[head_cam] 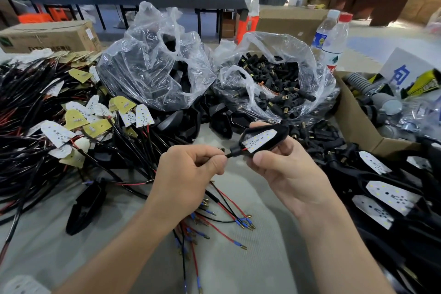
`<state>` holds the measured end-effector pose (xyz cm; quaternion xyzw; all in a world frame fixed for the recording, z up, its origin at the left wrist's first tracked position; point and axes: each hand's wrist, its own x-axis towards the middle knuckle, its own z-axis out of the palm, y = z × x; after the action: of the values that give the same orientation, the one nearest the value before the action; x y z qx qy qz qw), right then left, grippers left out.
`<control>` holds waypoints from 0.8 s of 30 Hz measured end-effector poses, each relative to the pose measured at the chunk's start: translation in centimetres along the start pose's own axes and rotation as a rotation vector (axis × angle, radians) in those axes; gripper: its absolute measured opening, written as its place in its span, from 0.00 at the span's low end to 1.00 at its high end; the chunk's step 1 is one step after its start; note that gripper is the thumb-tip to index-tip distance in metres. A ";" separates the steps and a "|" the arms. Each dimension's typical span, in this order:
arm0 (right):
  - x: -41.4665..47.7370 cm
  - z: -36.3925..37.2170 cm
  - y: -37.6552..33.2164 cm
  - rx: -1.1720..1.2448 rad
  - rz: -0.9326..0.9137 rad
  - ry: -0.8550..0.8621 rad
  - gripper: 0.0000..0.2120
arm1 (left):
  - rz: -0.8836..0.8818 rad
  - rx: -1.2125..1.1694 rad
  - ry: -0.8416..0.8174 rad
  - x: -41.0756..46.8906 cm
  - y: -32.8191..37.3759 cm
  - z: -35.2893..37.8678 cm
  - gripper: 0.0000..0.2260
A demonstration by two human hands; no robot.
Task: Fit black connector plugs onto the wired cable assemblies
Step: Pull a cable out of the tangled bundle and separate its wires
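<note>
My right hand (284, 169) grips a black housing (260, 139) with a white LED board seated in it. A black cable (228, 155) leaves the housing's neck, and my left hand (188, 169) pinches it just left of the neck. Red and black leads with blue-sleeved brass terminals (229, 217) trail below my hands. A clear bag of small black connector plugs (279, 86) stands open behind my hands. A heap of wired LED-board assemblies (59, 122) lies at the left.
A second clear bag of black housings (152, 67) stands centre-left. Finished housings with boards (391, 196) pile at the right. A cardboard box of grey parts (358, 117) and two water bottles (334, 38) stand at the right rear. A loose black housing (83, 205) lies lower left.
</note>
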<state>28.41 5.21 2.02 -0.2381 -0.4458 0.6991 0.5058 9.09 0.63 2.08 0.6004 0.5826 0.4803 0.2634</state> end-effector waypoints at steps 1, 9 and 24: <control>0.0 0.0 -0.1 0.051 0.011 0.014 0.24 | 0.009 0.008 0.015 0.0 -0.1 0.0 0.08; -0.2 1.6 0.3 0.230 0.138 0.110 0.23 | 0.071 0.063 0.047 -0.6 -0.2 0.1 0.04; 0.5 1.0 -0.7 0.301 0.049 0.695 0.05 | -0.082 0.256 0.212 0.3 0.1 -1.6 0.24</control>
<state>27.81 5.34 3.19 -0.3945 -0.1340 0.6464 0.6392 7.65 0.46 2.86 0.5506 0.6878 0.4515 0.1412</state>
